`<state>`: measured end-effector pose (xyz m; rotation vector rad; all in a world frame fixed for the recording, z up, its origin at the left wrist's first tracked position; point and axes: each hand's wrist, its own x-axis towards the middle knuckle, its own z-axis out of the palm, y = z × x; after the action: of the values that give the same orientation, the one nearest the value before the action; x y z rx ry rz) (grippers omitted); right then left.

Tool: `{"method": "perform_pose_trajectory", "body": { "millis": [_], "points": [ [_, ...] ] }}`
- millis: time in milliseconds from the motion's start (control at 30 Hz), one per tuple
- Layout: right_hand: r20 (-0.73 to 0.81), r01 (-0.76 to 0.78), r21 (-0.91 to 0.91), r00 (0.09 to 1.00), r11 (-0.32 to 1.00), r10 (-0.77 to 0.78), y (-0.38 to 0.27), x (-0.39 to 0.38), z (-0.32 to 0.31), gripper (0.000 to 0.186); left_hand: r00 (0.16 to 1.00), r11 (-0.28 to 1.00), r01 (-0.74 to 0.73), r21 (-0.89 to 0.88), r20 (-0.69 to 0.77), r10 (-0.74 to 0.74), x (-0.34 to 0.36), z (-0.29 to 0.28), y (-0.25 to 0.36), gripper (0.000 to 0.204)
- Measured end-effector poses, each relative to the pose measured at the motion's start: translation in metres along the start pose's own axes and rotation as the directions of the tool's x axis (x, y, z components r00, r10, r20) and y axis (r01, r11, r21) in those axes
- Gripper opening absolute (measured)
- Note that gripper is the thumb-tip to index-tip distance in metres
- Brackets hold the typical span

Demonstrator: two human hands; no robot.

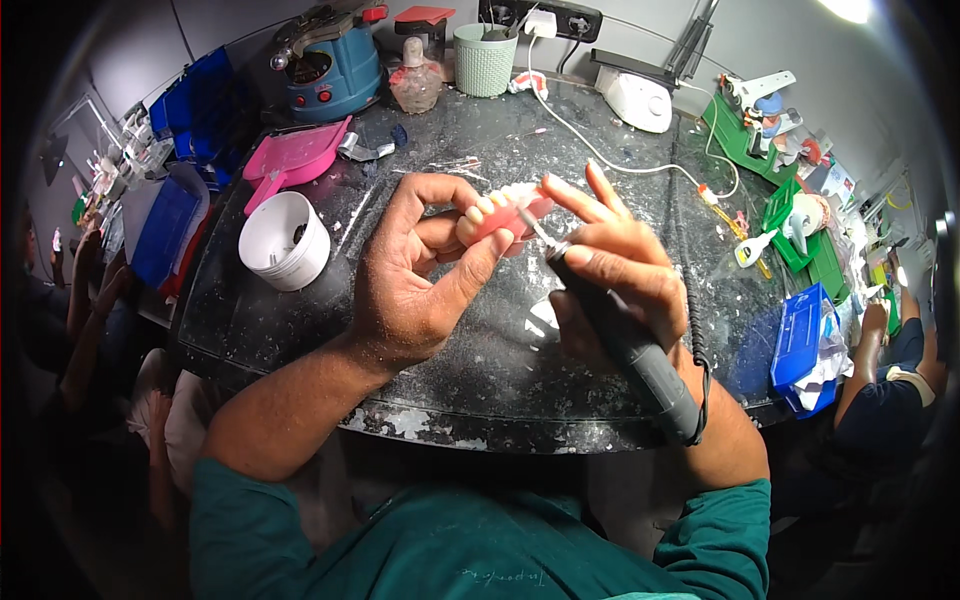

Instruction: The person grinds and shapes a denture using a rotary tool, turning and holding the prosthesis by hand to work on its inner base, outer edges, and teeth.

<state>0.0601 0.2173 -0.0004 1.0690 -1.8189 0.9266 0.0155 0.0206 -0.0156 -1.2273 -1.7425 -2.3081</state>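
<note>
My left hand [420, 275] grips a denture [500, 222] with a pink base and a row of cream teeth, thumb on the base and fingers behind it. In my right hand [625, 260] is a dark handheld rotary tool [632, 350], held like a pen. Its thin bit [535, 225] reaches the pink base near the teeth; whether it touches cannot be made out. My right index finger stretches out close to the denture's right end. A coiled black cord [697, 330] runs along the tool beside my right wrist.
Left on the dusty black table [400, 390] are a white tub [285, 240] and a pink dustpan [298, 157]. Behind stand a blue machine [335, 80], a glass bottle [415, 85] and a pale green pot [485, 62]. Blue [808, 345] and green bins line the right; other people sit at both sides.
</note>
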Motion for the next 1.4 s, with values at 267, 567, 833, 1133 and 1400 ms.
{"method": "perform_pose_trajectory", "body": {
  "millis": [267,567,833,1133,1400],
  "points": [
    [-0.065,-0.024,-0.008,0.998,1.0,0.023,0.0,0.002,0.002,0.045,1.0,1.0,-0.019,-0.007,-0.012,0.019,0.001,0.0,-0.006,0.029],
    [-0.071,-0.02,0.014,0.997,1.0,0.021,-0.003,0.002,0.002,0.047,0.995,0.994,-0.1,0.038,-0.022,0.101,0.003,0.002,-0.005,0.029],
    [-0.044,-0.017,-0.007,0.999,1.0,0.017,-0.003,0.003,0.002,0.049,0.998,0.997,-0.062,0.047,-0.015,0.063,0.002,0.0,-0.008,0.028],
    [-0.05,-0.019,-0.026,0.999,0.999,0.018,0.0,0.0,0.006,0.05,0.999,0.999,-0.035,0.01,-0.021,0.035,0.002,0.003,-0.006,0.027],
    [-0.053,-0.009,-0.043,0.999,0.999,0.007,0.001,-0.001,0.005,0.047,1.0,1.0,-0.026,0.006,0.007,0.026,0.001,0.003,-0.002,0.026]
  ]
}}
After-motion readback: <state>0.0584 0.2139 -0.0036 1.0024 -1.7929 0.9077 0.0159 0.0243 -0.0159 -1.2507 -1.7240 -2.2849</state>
